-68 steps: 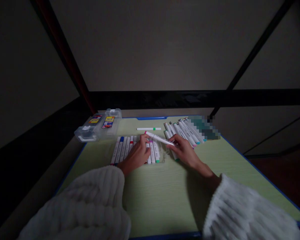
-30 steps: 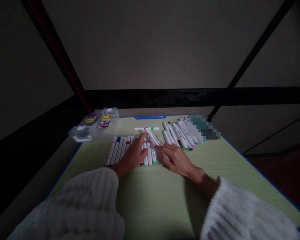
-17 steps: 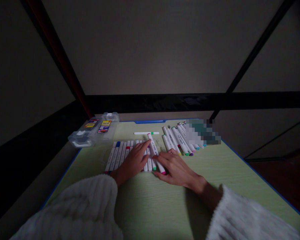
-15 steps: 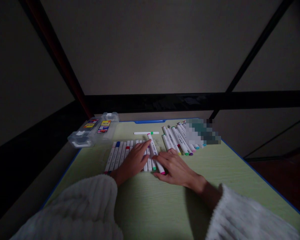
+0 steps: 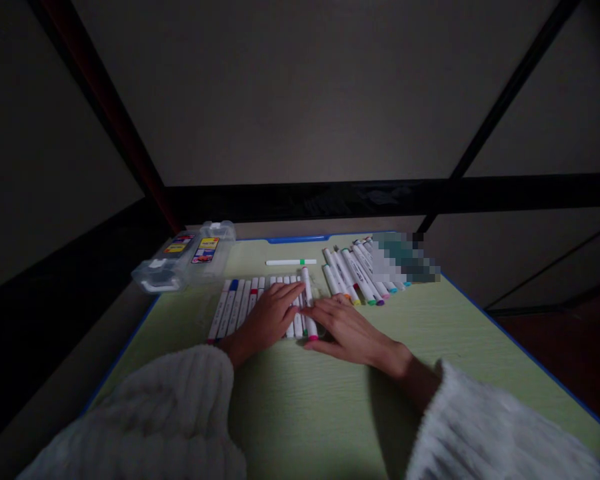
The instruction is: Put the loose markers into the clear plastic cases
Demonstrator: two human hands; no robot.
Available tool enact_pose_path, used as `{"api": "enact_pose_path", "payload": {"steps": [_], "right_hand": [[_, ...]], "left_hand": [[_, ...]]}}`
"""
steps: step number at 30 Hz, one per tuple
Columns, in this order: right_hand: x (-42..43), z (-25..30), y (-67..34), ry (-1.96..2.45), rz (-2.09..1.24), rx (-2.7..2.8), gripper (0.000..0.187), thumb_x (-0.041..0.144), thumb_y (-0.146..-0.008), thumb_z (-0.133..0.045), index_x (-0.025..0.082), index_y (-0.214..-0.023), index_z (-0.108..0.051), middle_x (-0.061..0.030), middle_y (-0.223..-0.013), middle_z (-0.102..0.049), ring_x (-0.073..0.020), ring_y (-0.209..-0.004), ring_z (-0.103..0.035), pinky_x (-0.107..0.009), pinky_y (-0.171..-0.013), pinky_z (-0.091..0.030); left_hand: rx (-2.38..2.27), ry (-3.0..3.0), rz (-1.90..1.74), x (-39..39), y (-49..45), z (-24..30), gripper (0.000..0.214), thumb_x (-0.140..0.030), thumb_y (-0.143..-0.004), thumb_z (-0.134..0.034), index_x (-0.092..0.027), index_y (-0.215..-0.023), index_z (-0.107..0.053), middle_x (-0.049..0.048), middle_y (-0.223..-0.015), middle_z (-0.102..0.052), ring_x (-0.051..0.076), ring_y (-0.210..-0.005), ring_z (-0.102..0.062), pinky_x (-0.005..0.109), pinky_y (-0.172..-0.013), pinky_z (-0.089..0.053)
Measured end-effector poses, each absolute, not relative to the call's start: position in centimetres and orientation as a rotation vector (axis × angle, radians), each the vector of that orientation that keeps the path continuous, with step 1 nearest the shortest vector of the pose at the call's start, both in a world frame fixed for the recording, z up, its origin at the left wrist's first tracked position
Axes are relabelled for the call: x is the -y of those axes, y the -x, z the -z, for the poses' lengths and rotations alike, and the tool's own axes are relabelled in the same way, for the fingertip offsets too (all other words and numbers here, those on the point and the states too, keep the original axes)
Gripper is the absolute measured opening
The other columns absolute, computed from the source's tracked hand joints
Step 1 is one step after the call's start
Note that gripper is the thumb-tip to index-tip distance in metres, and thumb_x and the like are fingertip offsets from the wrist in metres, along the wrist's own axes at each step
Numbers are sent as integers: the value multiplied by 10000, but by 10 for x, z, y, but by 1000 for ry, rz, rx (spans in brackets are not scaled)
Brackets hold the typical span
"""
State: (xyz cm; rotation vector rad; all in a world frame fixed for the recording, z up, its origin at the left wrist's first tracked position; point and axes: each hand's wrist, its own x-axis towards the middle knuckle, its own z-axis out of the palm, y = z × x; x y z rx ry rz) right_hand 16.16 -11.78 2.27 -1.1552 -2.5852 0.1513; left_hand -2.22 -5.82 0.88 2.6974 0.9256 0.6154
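A white marker [image 5: 308, 292] with pink ends lies lengthwise along the right side of a row of white markers [image 5: 237, 308]. My right hand [image 5: 355, 331] is closed on its lower part, thumb near the bottom end and fingers across the barrel. Over the middle of the row rests my left hand [image 5: 270, 312], its fingers stretched out flat and their tips at the upper part of the pink-ended marker. Several markers under the left hand are partly hidden. The row seems to lie in a clear tray, only faintly visible.
Loose markers [image 5: 359, 275] are spread beyond my right hand, beside a pixelated patch. A slim white pen with a green band [image 5: 291, 262] lies behind the row. At the back left stands a clear plastic case [image 5: 220, 257]. The green table [image 5: 310, 407] has a blue edge.
The pink-ended marker has gone from slanting to nearly in line with the row, its lower end moving left against it. My right hand shifted slightly left with it.
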Motion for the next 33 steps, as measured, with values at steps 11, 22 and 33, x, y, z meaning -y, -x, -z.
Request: {"api": "enact_pose_path", "payload": {"steps": [11, 22, 33], "right_hand": [[114, -25, -175, 1136, -95, 2606, 577, 541, -846, -383, 139, -1249, -473, -96, -929, -564, -225, -875, -493, -381, -797, -354], [109, -17, -182, 1200, -83, 2475, 477, 454, -878, -388, 192, -1270, -463, -104, -1050, -561, -237, -978, -489, -407, -824, -396], [106, -13, -182, 1166, -145, 2494, 483, 429, -891, -379, 193, -1312, -400, -104, -1160, -557, -234, -1087, -477, -430, -892, -403]], "left_hand": [[-905, -2735, -633, 58, 22, -8, 402, -136, -845, -442, -114, -1246, -458, 89, -1267, -509, 221, -1109, -432, 399, -976, -366], [-891, -2734, -647, 57, 22, -5, 418, -122, -832, -447, -150, -1248, -468, 75, -1265, -518, 219, -1102, -432, 413, -963, -383], [-902, -2728, -615, 58, 21, -7, 445, -112, -831, -444, -158, -1274, -443, 62, -1276, -508, 226, -1090, -423, 412, -965, -375]]}}
